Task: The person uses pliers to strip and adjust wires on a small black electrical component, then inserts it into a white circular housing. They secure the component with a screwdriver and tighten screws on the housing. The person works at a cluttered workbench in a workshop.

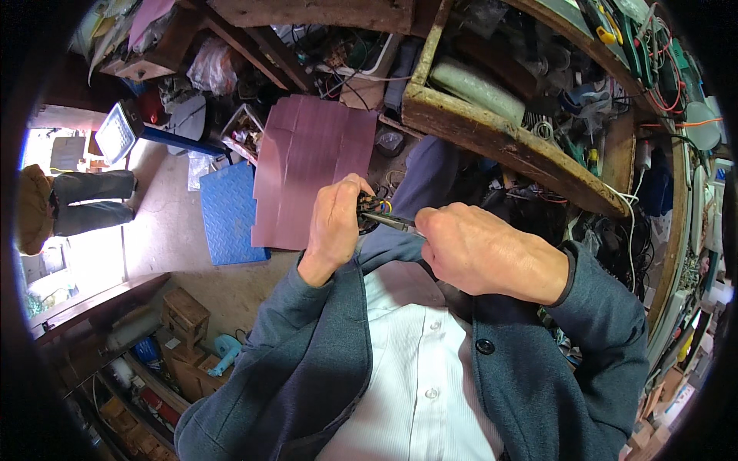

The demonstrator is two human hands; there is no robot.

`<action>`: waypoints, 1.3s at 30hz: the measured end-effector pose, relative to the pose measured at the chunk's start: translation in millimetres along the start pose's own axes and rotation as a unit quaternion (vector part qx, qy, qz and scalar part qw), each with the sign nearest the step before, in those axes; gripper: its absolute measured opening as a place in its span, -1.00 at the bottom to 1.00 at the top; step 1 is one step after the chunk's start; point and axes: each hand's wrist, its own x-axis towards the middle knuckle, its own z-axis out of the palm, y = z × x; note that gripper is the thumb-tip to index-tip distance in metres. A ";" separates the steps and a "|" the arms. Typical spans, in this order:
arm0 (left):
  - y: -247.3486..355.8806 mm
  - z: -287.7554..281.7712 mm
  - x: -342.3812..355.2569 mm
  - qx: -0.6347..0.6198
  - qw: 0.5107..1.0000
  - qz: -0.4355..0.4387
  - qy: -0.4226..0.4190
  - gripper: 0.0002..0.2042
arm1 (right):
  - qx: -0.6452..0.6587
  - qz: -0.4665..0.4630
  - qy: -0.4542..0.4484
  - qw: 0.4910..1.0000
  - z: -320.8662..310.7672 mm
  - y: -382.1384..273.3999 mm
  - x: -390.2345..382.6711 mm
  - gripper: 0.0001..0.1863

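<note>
My left hand is closed around a small dark part with yellow and other coloured wires, most of it behind my fingers. In my right hand is a narrow-tipped metal tool that looks like long-nose pliers; my fist hides its handle. The tool's tip points left and reaches the wired part, over my lap. I cannot tell whether the tip grips a wire or only touches the part.
A wooden drawer full of clutter juts out ahead on the right. Left of my hands lie a purplish cardboard sheet and a blue platform scale. A person stands by the bright doorway. Tools and cables crowd the far right.
</note>
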 end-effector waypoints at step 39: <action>13.9 13.0 3.1 -0.141 0.982 -0.106 0.065 -0.54 | -0.281 -0.014 0.169 0.944 -7.4 -27.0 1.8 -0.78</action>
